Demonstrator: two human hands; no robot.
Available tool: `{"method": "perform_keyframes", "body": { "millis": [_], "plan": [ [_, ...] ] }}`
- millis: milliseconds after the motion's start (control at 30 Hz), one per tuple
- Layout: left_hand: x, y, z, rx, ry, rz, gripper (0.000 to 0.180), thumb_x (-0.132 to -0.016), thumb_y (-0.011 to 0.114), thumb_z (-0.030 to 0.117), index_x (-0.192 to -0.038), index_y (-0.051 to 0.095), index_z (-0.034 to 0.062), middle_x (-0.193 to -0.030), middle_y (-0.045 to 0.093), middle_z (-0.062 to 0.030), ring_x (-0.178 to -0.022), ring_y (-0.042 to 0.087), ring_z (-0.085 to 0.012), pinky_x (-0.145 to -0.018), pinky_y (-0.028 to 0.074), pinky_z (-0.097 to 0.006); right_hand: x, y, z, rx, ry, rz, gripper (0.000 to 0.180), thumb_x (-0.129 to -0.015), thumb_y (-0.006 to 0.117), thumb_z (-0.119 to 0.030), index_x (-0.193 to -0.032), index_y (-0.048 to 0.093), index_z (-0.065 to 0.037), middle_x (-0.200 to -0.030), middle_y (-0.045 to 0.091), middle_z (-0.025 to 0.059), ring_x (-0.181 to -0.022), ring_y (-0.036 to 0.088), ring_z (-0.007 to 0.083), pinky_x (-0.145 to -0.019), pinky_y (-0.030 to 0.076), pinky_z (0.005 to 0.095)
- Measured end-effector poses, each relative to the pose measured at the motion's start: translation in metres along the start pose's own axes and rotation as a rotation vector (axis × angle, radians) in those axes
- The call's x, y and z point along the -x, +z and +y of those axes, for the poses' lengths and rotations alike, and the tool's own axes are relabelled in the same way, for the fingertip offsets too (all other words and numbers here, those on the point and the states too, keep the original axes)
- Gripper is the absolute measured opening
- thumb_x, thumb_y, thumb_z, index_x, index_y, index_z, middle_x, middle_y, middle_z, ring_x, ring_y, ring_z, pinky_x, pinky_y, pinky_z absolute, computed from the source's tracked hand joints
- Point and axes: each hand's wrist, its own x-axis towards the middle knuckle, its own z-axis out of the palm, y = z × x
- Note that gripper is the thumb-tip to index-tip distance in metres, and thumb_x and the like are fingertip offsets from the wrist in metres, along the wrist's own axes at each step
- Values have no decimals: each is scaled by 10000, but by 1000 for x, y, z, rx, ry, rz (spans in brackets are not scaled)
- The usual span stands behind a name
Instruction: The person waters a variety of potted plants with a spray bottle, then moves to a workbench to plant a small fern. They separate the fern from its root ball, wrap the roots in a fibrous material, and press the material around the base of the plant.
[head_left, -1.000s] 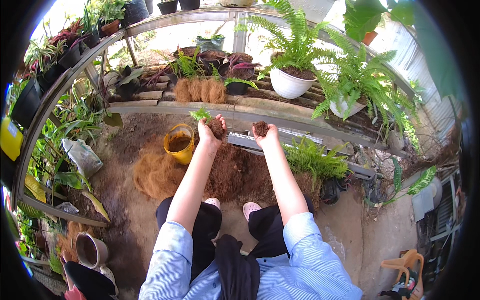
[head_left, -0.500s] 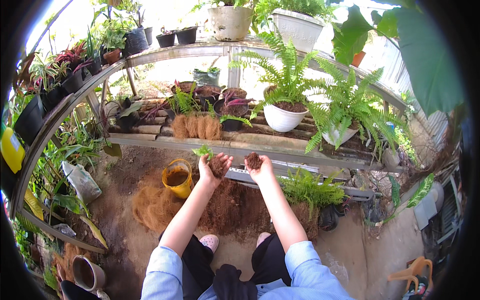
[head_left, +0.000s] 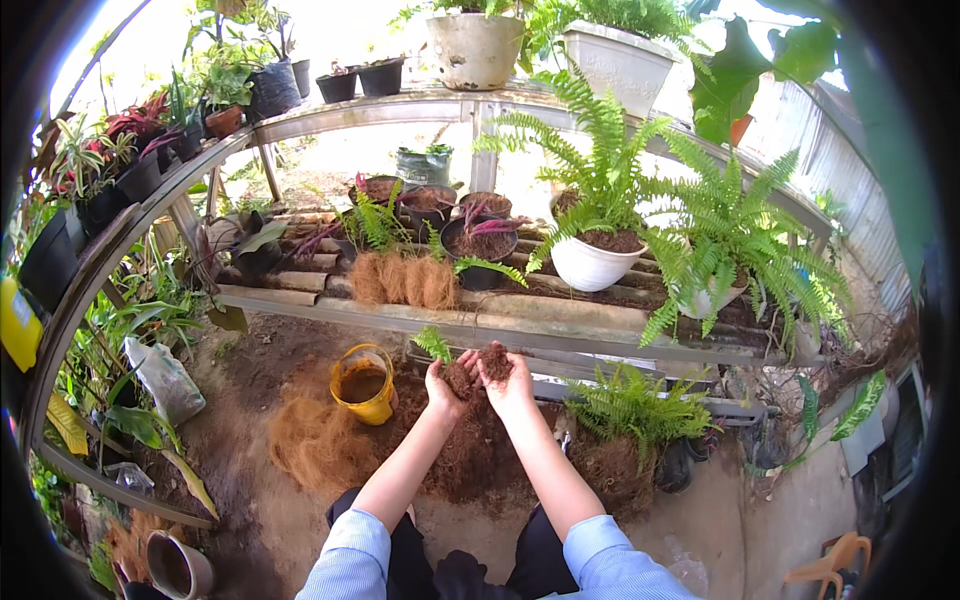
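My left hand (head_left: pixel 442 392) is cupped around a small fern seedling (head_left: pixel 432 342) with dark soil (head_left: pixel 459 379) about its base. Right beside it, my right hand (head_left: pixel 514 386) has its fingers curled round a clump of brown soil (head_left: pixel 494 362). The two hands nearly meet over a loose soil heap (head_left: pixel 465 455) on the ground. Left of them stands a yellow bucket (head_left: pixel 377 408) with brown contents, and a mound of coconut fibre (head_left: pixel 310 440) lies in front of it. A leafy fern (head_left: pixel 640 405) rests on the ground to the right.
Beyond my hands runs a slatted bench (head_left: pixel 500 318) carrying fibre bundles (head_left: pixel 400 280), several black pots (head_left: pixel 480 270) and a fern in a white pot (head_left: pixel 590 265). A plastic bag (head_left: pixel 165 385) and a grey pot (head_left: pixel 180 562) are at left; an orange chair (head_left: pixel 830 565) at lower right.
My hands have come closer together, the right one moving left toward the seedling, and both sit lower in the picture. The view has shifted slightly.
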Motion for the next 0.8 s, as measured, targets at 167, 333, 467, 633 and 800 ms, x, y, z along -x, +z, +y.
{"method": "perform_keyframes", "body": {
  "millis": [167,333,467,633,800],
  "plan": [
    [-8,-20,5,114,-18,86,461,-877,333,377,-1096,535,26,-1130,577,-142,-1071,528,-289,-960,383,-416,3,13,35,265,-100,-44,244,-875,458,-143,-1054,586,-37,-983,616,77,-900,605,213,-842,473,328],
    [1,6,12,66,22,152,427,-899,305,298,-1143,522,23,-1149,566,-138,-1080,522,-287,-974,372,-423,8,26,51,853,-435,-90,299,-827,528,-26,-1121,572,-52,-1077,581,82,-1067,512,214,-959,359,299],
    [2,-1,11,34,104,88,405,-905,301,294,-1105,532,27,-1126,564,-144,-1062,529,-286,-949,401,-421,12,25,55,1387,-676,-248,351,-767,560,48,-1104,581,-48,-1099,573,110,-1101,490,236,-1007,309,331],
    [-4,-9,23,125,102,3,386,-904,302,271,-1068,548,22,-1114,575,-137,-1062,529,-282,-974,382,-422,21,33,61,768,-320,-163,309,-829,534,-71,-1134,582,-79,-1220,531,55,-1161,459,218,-1045,261,346],
    [-1,8,28,177,156,86,373,-917,297,269,-966,547,-2,-1040,593,-143,-1032,531,-281,-979,378,-418,18,26,49,127,-98,-94,288,-888,436,-175,-1112,559,-42,-1163,561,77,-1113,507,199,-999,357,349]
  ]
}}
